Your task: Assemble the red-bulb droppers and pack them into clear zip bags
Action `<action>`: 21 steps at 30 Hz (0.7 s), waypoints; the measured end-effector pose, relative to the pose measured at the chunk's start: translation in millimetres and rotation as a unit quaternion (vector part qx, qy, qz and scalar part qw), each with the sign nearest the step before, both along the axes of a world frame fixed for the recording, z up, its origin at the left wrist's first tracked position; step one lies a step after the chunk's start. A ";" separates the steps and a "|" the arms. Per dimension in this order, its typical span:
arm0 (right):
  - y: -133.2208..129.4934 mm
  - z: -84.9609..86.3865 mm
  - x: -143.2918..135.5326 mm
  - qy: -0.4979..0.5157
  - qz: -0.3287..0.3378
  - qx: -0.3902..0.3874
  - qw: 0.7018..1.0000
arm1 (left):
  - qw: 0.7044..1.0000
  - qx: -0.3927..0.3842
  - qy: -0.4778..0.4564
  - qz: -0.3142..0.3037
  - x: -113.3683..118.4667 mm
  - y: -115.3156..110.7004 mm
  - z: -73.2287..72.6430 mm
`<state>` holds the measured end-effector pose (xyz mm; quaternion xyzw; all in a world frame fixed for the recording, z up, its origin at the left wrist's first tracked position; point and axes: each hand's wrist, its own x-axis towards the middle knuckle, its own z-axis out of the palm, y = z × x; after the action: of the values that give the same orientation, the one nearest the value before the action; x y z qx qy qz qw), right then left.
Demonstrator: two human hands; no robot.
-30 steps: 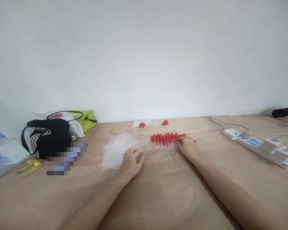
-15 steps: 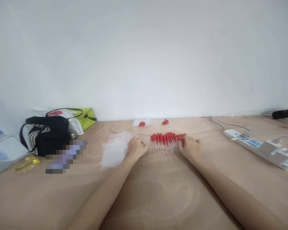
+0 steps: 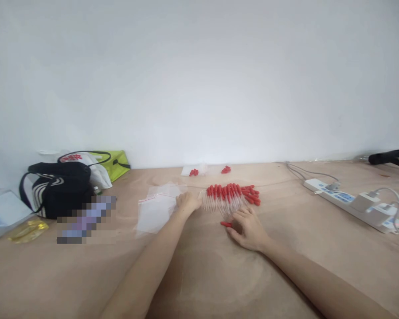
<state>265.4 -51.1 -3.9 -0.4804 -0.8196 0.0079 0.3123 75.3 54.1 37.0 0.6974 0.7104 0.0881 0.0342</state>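
A row of droppers (image 3: pixel 223 204) with red rubber bulbs and thin clear tubes lies side by side on the wooden table. My left hand (image 3: pixel 188 202) rests at the row's left end, its fingers curled and closed; whatever may be in them is hidden. In front of the row, my right hand (image 3: pixel 249 229) is closed on one dropper (image 3: pixel 225 224), whose red bulb sticks out to the left past the thumb. The rest of that dropper is hidden by the fingers. More red bulbs (image 3: pixel 252 195) are heaped at the row's right end.
Clear zip bags (image 3: pixel 155 210) lie left of my left hand. Small red piles (image 3: pixel 226 169) sit near the wall. A white power strip (image 3: pixel 352 204) with plugs and cables is on the right; a black bag (image 3: pixel 64 188) and a green bag (image 3: pixel 120 166) stand left.
My right hand has moved from the row's right end toward me and left, and a dropper's red bulb now shows in it. My left hand has stayed at the left end.
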 end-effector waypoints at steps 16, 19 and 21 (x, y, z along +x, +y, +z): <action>10.0 -9.6 -15.7 0.113 0.014 0.018 0.993 | 0.893 0.250 -0.088 -0.364 -37.4 -77.9 -31.5; 8.9 -8.6 -21.0 0.152 0.041 0.003 0.988 | 0.893 0.243 -0.092 -0.368 -36.2 -78.0 -33.8; 7.8 -7.6 -24.1 0.181 0.064 -0.008 0.981 | 0.893 0.241 -0.092 -0.369 -36.0 -77.2 -34.4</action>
<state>241.3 -43.4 -11.5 -0.4195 -0.7784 0.1215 0.4509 39.3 -23.1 2.6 0.8852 0.3526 0.3011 -0.0394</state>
